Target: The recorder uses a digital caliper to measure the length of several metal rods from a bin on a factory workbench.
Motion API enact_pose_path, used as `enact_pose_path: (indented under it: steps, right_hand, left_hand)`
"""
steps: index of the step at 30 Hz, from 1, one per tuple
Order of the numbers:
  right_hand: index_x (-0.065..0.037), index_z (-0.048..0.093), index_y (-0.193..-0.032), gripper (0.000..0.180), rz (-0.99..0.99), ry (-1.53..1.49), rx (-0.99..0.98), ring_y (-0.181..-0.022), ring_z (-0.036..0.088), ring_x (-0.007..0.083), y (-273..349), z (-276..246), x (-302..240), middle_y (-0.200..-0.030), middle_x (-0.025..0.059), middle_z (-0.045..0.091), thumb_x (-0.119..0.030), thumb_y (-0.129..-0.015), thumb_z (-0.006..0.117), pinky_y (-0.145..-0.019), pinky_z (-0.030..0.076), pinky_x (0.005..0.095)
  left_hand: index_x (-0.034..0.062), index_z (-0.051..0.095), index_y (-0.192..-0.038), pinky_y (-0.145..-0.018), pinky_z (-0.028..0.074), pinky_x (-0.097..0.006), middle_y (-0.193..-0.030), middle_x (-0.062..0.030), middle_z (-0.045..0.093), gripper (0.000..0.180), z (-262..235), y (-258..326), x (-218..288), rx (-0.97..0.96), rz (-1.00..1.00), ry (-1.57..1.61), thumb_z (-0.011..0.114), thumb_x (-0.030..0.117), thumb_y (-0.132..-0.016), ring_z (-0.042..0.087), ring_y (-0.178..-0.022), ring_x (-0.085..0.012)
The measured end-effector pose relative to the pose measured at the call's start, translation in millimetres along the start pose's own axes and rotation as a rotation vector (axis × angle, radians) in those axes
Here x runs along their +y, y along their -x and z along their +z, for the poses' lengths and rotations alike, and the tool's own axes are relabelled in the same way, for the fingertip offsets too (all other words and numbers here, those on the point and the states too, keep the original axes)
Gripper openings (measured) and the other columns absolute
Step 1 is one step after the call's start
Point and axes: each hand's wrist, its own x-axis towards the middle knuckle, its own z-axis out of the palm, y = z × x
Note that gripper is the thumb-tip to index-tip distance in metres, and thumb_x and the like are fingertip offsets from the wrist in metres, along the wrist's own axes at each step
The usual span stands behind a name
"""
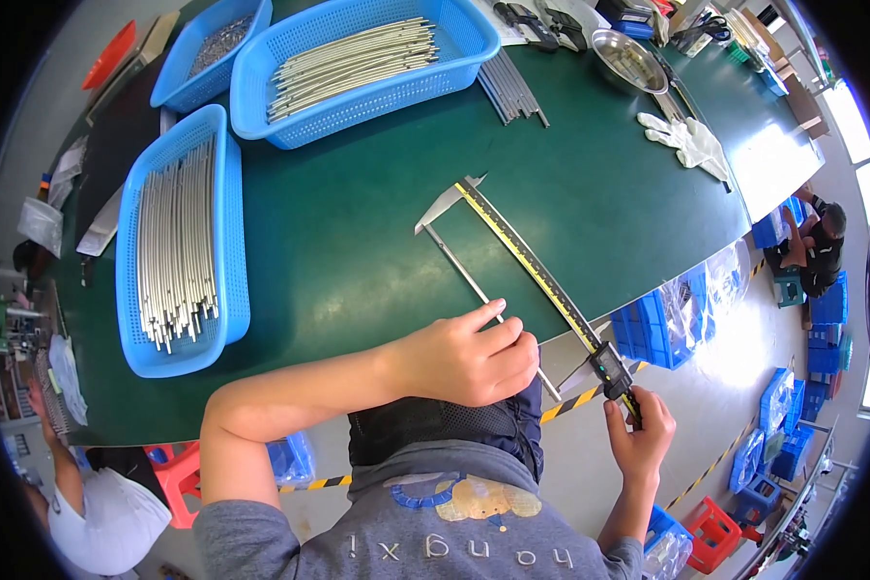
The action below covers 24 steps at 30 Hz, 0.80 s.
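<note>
My left hand (483,360) is closed round a thin metal rod (462,271), which slants from the upper left to the lower right. In my right hand (642,432) is a long digital caliper (527,259), gripped near its dark display. The caliper's fixed jaw (439,209) is by the rod's far end. Its sliding jaw (577,376) is close to the rod's near end; whether it touches cannot be told. A blue basket (240,314) of similar rods stands to the left.
On the green table (358,193), a larger blue basket (290,135) holds rods, and another blue basket (169,92) holds small metal parts. Loose grey rods (512,89), a metal bowl (628,61) and a white glove (688,143) lie farther right. Other people sit at left and right.
</note>
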Motion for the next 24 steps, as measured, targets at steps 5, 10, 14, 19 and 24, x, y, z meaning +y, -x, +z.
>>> enact_pose_path:
  steps: [5,10,14,19,24]
  right_hand:
    - [-0.001,0.061,-0.087,0.027,0.019,0.012,-0.013,-0.048,0.052,0.0160,4.1,-1.8,-0.9,-0.063,0.0073,0.055,-0.015,-0.068,0.075,-0.045,0.040,0.0263]
    - [-0.002,0.062,-0.088,0.029,-0.009,0.009,0.000,-0.049,0.053,0.0169,2.0,-2.0,-3.8,-0.064,0.0076,0.055,-0.014,-0.066,0.075,-0.046,0.042,0.0272]
    - [-0.002,0.062,-0.090,0.029,-0.008,-0.010,0.000,-0.050,0.054,0.0164,-1.7,-0.2,-6.7,-0.064,0.0067,0.055,-0.014,-0.066,0.075,-0.046,0.042,0.0271]
    - [-0.003,0.062,-0.092,0.029,-0.060,0.002,-0.001,-0.049,0.054,0.0153,1.1,-1.0,-5.9,-0.065,0.0058,0.056,-0.014,-0.067,0.074,-0.045,0.042,0.0269]
    - [-0.004,0.062,-0.091,0.028,-0.057,0.011,-0.010,-0.049,0.055,0.0151,4.3,-0.5,-7.5,-0.065,0.0050,0.057,-0.016,-0.069,0.075,-0.044,0.042,0.0270]
  left_hand:
    - [0.0077,0.061,-0.088,-0.077,0.054,-0.039,-0.088,-0.0040,0.058,0.015,2.7,-0.4,1.2,-0.022,-0.014,0.027,0.062,0.015,-0.075,0.057,-0.085,-0.0183]
    - [0.0054,0.064,-0.086,-0.083,0.052,-0.039,-0.092,-0.0060,0.060,0.016,-1.1,-1.7,-3.5,-0.145,-0.036,0.075,0.063,0.014,-0.072,0.058,-0.090,-0.0212]
    - [0.0046,0.067,-0.086,-0.081,0.053,-0.038,-0.090,-0.0067,0.061,0.017,-4.6,-5.1,-8.4,-0.104,-0.163,0.159,0.065,0.010,-0.070,0.062,-0.089,-0.0223]
    - [0.0010,0.064,-0.079,-0.082,0.053,-0.039,-0.087,-0.0063,0.058,0.012,-3.3,-6.0,-9.0,-0.099,-0.162,0.201,0.065,0.009,-0.070,0.059,-0.088,-0.0213]
    - [0.0012,0.065,-0.081,-0.080,0.054,-0.038,-0.086,-0.0063,0.059,0.012,-5.8,-6.1,-7.3,-0.130,-0.170,0.189,0.065,0.008,-0.071,0.060,-0.088,-0.0219]
